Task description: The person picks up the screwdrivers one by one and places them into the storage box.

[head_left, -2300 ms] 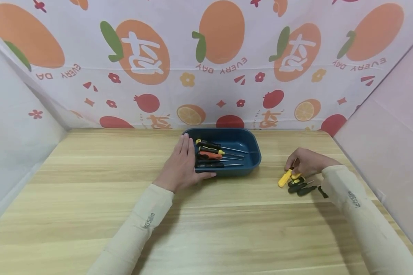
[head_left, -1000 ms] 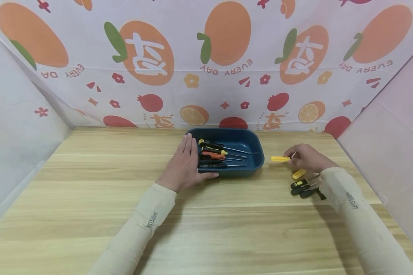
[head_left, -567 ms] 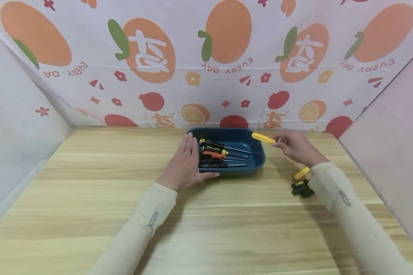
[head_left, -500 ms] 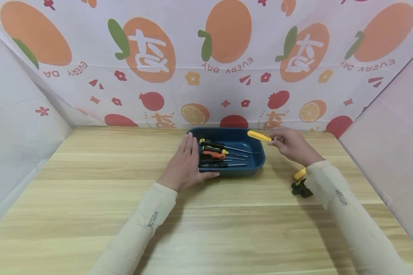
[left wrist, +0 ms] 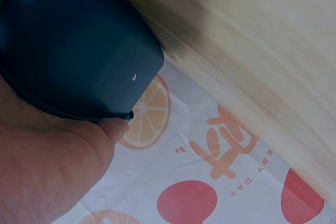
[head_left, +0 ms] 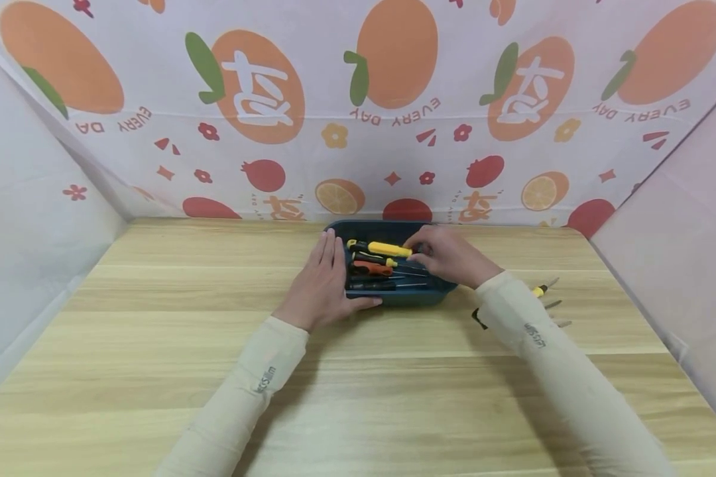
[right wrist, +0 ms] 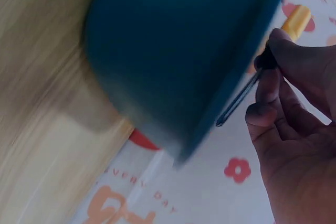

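Note:
My left hand [head_left: 316,285] lies along the left end of the dark blue bin [head_left: 402,300], fingers straight and thumb against its front wall. Over the bin, my right hand [head_left: 453,257] pinches a yellow-handled screwdriver [head_left: 388,249] near the base of the handle. The handle points left. In the right wrist view, its metal shank [right wrist: 239,98] runs along the bin's rim. Below it in the bin lie several screwdrivers, among them an orange-and-black one [head_left: 372,268] and a black-and-yellow one [head_left: 374,259]. The right hand hides part of their shanks.
Several more tools lie on the wooden table to the right, mostly hidden by the right sleeve [head_left: 528,324]. A yellow collar [head_left: 539,291] and a black end [head_left: 480,318] stick out. A fruit-patterned cloth [head_left: 310,159] hangs right behind the bin.
My right hand has picked up the yellow-handled screwdriver from the pile on the right and carried it left, then down into the bin area. The left hand stays at the bin.

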Demonstrator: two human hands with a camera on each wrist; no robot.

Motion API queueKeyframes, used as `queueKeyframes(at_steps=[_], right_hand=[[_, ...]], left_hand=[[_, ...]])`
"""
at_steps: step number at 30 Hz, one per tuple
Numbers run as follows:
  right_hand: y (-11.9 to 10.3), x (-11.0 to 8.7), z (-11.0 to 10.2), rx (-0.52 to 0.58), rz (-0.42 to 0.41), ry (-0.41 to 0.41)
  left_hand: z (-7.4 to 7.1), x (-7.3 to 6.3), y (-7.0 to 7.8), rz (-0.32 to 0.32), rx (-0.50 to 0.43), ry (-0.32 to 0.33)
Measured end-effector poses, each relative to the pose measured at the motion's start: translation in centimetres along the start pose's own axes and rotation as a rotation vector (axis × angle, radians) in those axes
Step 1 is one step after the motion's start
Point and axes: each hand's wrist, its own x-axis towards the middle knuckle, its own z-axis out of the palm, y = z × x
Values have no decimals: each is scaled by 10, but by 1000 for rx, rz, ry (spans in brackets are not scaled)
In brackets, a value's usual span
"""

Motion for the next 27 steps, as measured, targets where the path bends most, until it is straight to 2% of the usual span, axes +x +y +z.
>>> queueKeyframes(at_steps=[12,20,27], right_hand=[[0,18,27,45,8,-172],[1,19,34,59,-17,-197],[4,22,38,62,-2,-225]], left_hand=[[-2,1,0,5,3,-13],[-1,0,0,10,6,-5],[-1,0,0,5,4,3]])
